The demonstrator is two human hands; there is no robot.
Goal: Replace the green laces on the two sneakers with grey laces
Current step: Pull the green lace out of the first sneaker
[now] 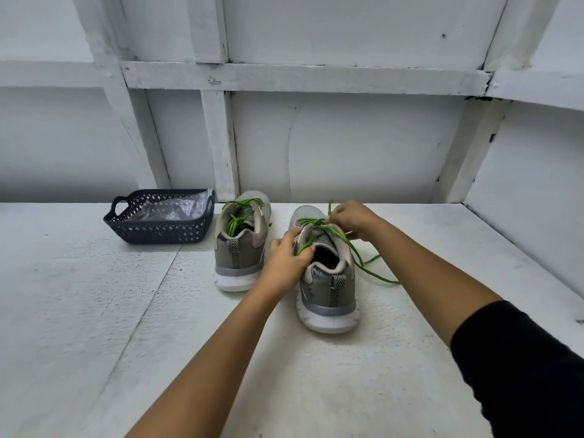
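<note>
Sneaker in hand: near sneaker (328, 289) stands on the table (94, 311), heel toward the person, directly under both hands.
Left hand: left hand (289, 257) is clamped on the collar at the shoe's left side, fingers curled over the eyelet edge.
Right hand: right hand (350, 219), just beyond the left and above the tongue, pinches the lace (363, 260) between thumb and fingertips; a short end stands up out of the pinch.
Lace run: from the pinch it crosses the upper eyelets, then trails off the shoe onto the table, below and right of the right hand.
Lace handling: judged a thin, limp, light cord. It should slide through the eyelets easily but may catch at the tip. Best taken close to the eyelet, one row at a time.
Sneaker handling: judged light, with a soft upper and a stiff sole. It is likely to skid if pulled unbraced, so the collar grip suits.
Far sneaker: far sneaker (240, 248) stands left of the left hand, apart from it, second lace (241, 213) untouched.
Basket: basket (158, 229), further left, holds a crumpled bag (170, 210).
Grey laces: not made out.
</note>
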